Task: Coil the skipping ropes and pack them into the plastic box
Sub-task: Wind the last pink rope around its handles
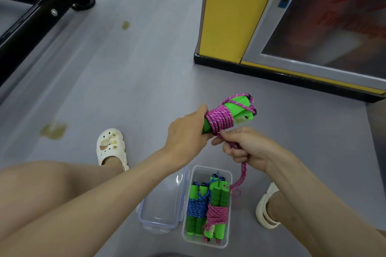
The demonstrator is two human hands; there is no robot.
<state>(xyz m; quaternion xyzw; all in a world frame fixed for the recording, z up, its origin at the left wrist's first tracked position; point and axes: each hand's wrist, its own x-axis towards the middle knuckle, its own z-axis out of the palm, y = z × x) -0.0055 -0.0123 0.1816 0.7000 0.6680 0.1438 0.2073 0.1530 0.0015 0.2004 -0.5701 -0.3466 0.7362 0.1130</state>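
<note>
On the grey floor [146, 69] between our shoes [110, 146] we see the open plastic box [203, 174] holding two coiled skipping ropes [196, 207]. Above it, our left hand [186, 131] grips the green handles [240, 102] of a half-wound pink skipping rope [221, 117]; our right hand [248, 148] pinches its loose tail.

We see even, diffuse indoor light falling from overhead, bright enough that colours read clearly. The grey floor [146, 64] carries a soft sheen and only a faint, blurred shadow beside the black frame [41, 14], whose tubes show thin streaks of glare. The glass panel [334, 19] throws back smeared reddish reflections. We find the pink skipping rope [218, 120] crisp, while the clear lid [165, 200] glints. Straight lines bow toward the edges, and the knee [41, 194] looks stretched.
</note>
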